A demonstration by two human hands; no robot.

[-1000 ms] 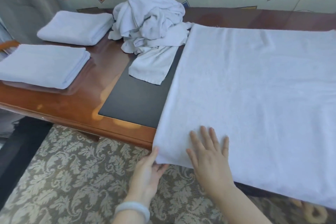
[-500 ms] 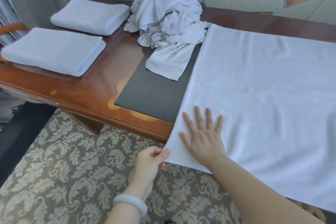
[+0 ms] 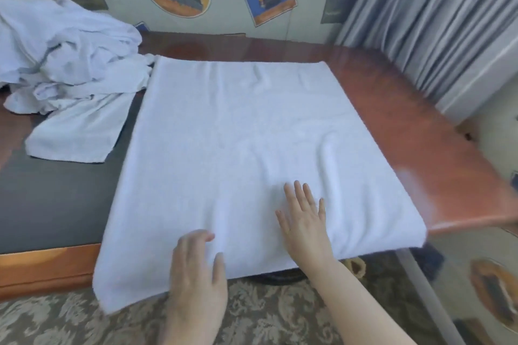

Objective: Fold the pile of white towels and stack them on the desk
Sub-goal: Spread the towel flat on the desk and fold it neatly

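Observation:
A large white towel point(image 3: 238, 143) lies spread flat on the wooden desk point(image 3: 414, 131), its near edge hanging over the desk's front. My right hand point(image 3: 304, 218) lies flat on the towel near that edge, fingers straight and spread. My left hand point(image 3: 196, 266) rests over the towel's near edge, to the left of the right hand, fingers loosely bent and holding nothing. A pile of crumpled white towels point(image 3: 64, 56) sits at the back left of the desk, touching the spread towel's far left corner.
A dark desk mat point(image 3: 56, 199) lies under the towel's left side. Grey curtains point(image 3: 437, 22) hang at the right. The wall behind carries framed pictures. Patterned carpet point(image 3: 56, 322) covers the floor below the desk's front edge.
The view has swung right, so the two folded towels at the left are out of sight. My left hand let go of the towel's near left corner and moved right. My right hand slid right along the towel.

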